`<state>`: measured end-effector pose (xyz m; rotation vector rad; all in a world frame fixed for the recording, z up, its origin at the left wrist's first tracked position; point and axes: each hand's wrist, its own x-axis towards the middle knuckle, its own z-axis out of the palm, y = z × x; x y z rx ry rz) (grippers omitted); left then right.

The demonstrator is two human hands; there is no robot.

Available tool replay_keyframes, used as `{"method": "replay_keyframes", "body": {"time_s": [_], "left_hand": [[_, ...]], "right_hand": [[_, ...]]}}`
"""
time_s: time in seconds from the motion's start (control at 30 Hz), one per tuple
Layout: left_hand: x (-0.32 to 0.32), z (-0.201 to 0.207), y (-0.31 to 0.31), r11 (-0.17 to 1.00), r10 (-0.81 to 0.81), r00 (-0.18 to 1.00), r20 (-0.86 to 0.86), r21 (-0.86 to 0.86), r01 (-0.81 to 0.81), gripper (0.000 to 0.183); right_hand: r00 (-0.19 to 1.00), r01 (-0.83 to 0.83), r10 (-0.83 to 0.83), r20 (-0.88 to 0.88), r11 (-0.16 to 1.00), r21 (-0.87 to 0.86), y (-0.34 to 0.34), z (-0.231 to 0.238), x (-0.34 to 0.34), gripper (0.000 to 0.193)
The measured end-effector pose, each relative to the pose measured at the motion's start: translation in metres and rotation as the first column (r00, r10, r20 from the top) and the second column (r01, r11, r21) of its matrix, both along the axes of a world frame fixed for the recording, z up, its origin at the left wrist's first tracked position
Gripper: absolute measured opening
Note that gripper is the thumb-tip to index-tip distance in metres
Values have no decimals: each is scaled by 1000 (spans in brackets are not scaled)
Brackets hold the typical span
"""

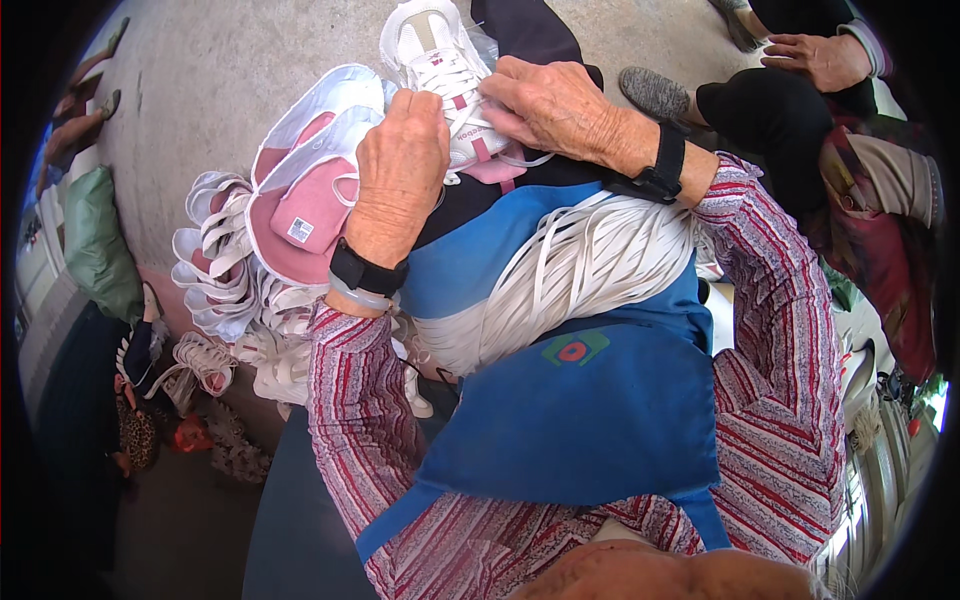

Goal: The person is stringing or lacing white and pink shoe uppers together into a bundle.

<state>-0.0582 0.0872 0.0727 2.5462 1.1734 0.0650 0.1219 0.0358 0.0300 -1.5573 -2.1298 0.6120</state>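
Sneaker (pixel 432 45) in white, with pink details, lies at the upper middle, its toe pointing away from the person and its laces (pixel 440 64) threaded across the tongue. The left hand (pixel 402 165) is at the left edge of the lacing, its fingers curled closed; whether a lace sits between them cannot be told. The right hand (pixel 562 108) is at the right edge, fingers bent inward and closed, their exact hold hidden too. Just left of the left hand are nested pink-lined shoe uppers (pixel 285 228), with smaller white pieces (pixel 212 262) beside them. A thick bundle of white cords (pixel 575 255) lies across the person's lap, over a blue apron (pixel 570 440).
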Motion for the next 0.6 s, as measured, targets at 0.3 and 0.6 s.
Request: {"method": "replay_keyframes", "body": {"time_s": [0.3, 0.6], "left_hand": [[0, -2, 4, 992, -117, 991, -60, 46, 120, 15], [-15, -2, -4, 1000, -27, 1000, 13, 16, 27, 16]], "right_hand": [[994, 20, -17, 108, 999, -30, -3, -4, -5, 23], [994, -7, 4, 105, 1000, 24, -2, -2, -8, 20]]}}
